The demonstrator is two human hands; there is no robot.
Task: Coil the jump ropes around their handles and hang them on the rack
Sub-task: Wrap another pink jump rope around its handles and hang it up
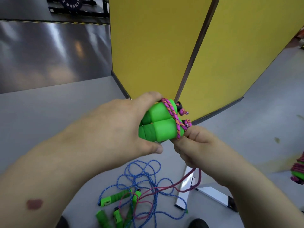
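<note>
Left hand (pixel 131 127) wraps fingers round paired green handles (pixel 158 124), held mid-air, centre frame. Handles look foam-padded: light, squashy, non-slip; best held mid-barrel, as now. Pink rope (pixel 172 116) crosses handle ends at 2 o'clock, a few turns on. Right hand (pixel 195 145), at 4 o'clock of handles, pinches rope, tail trailing to floor (pixel 49 120). Rope braided, limp, light; needs tension or turns slacken. Blue rope (pixel 141 176) tangled on floor at 6 o'clock. Rack not seen.
</note>
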